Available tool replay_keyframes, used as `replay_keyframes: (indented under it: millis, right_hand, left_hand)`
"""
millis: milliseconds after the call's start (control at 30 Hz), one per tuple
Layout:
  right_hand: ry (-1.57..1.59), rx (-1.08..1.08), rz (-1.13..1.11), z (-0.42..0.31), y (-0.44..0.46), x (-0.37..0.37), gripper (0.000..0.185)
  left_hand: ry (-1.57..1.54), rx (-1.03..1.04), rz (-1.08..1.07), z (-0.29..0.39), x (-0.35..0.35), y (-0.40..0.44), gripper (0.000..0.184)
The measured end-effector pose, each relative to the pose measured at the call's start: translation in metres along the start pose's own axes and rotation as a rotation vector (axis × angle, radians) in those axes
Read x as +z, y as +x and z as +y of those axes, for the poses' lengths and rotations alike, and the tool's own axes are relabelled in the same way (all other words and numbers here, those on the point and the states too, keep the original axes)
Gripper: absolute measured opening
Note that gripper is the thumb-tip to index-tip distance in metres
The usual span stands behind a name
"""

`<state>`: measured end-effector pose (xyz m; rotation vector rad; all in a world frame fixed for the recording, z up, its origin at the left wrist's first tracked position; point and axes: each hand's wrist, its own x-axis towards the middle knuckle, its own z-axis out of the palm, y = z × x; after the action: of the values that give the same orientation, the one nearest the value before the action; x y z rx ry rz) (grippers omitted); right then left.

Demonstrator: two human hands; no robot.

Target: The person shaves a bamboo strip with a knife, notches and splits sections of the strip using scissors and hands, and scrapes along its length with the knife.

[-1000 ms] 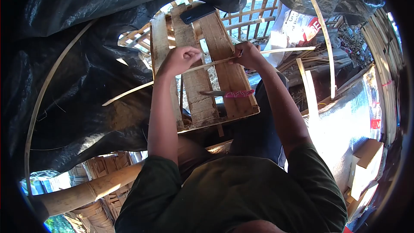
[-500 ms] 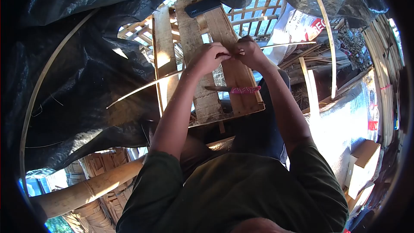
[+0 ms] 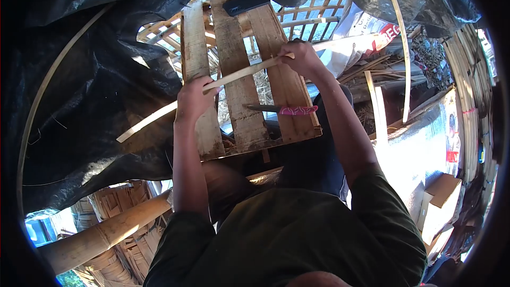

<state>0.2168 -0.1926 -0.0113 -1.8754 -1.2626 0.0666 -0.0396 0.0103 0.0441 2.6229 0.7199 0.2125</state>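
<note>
A long pale bamboo strip (image 3: 241,75) runs slantwise over a small table of wooden slats (image 3: 232,48). Closed round its left part is my left hand (image 3: 195,97), above the table's left slat. My right hand (image 3: 300,57) grips the strip further right, over the right slat. Both ends of the strip reach out past the table. Below the strip, a knife (image 3: 297,110) with a pink patterned handle lies across the slats, its dark blade pointing left. A dark phone-like object (image 3: 246,4) rests at the table's far end.
Black plastic sheeting (image 3: 101,90) hangs at the left and top. More strips (image 3: 381,109) stand at the right, near a white sack (image 3: 366,29) and a cardboard box (image 3: 442,196). A thick bamboo pole (image 3: 106,234) crosses the lower left.
My hands were close together over the right slat. My left hand has moved left and towards me along the strip, leaving a wide span between the hands. The view has shifted slightly.
</note>
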Motion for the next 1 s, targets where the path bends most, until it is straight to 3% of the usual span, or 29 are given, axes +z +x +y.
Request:
replay_keyframes:
  millis: [133, 167, 233, 333, 433, 533, 567, 667, 733, 767, 800, 833, 867, 1000]
  right_hand:
    - [-0.278, -0.049, 0.056, -0.054, -0.014, -0.026, 0.034]
    - [-0.160, 0.277, -0.288, -0.075, -0.022, -0.041, 0.043]
    - [-0.132, 0.344, -0.581, -0.098, -0.054, -0.052, 0.042]
    - [-0.208, 0.220, -0.588, -0.103, -0.092, -0.037, 0.035]
    - [-0.256, 0.219, -0.367, -0.101, -0.105, -0.030, 0.014]
    - [-0.181, 0.339, -0.281, -0.088, -0.117, -0.034, 0.017]
    - [-0.187, 0.236, -0.190, -0.088, -0.119, -0.034, 0.016]
    - [-0.152, 0.212, -0.131, -0.090, -0.126, -0.058, 0.016]
    - [0.047, 0.373, 0.128, -0.054, -0.118, -0.055, 0.017]
    - [0.348, 0.399, 0.304, -0.037, -0.108, -0.046, 0.017]
    - [0.221, 0.542, 0.272, -0.011, -0.098, -0.045, 0.024]
    - [0.287, 0.836, 0.177, -0.026, -0.074, -0.059, 0.036]
    - [0.251, 0.861, 0.183, -0.010, -0.064, -0.055, 0.045]
    - [0.023, 1.077, 0.118, 0.001, -0.036, -0.043, 0.045]
  left_hand:
    - [-0.044, 0.098, 0.096, -0.007, 0.012, -0.003, 0.025]
    - [-0.062, 0.087, 0.109, 0.000, 0.013, -0.006, 0.023]
    - [-0.103, 0.052, 0.111, 0.007, 0.019, -0.009, 0.021]
    - [-0.115, 0.070, 0.112, 0.007, 0.024, -0.007, 0.020]
    - [-0.088, 0.100, 0.156, 0.013, 0.033, -0.009, 0.024]
    - [0.005, 0.155, 0.284, 0.007, 0.048, -0.012, 0.028]
    - [-0.011, 0.143, 0.303, 0.009, 0.048, -0.013, 0.029]
    - [0.001, 0.110, 0.306, 0.014, 0.046, -0.012, 0.027]
    - [0.077, 0.117, 0.283, 0.016, 0.051, -0.010, 0.028]
    - [0.073, 0.123, 0.275, 0.020, 0.055, -0.009, 0.028]
    - [0.066, 0.120, 0.304, 0.024, 0.060, -0.006, 0.029]
    - [0.057, 0.117, 0.333, 0.027, 0.065, -0.006, 0.030]
    - [0.049, 0.124, 0.329, 0.030, 0.065, -0.007, 0.030]
    - [0.074, 0.131, 0.273, 0.035, 0.058, -0.011, 0.031]
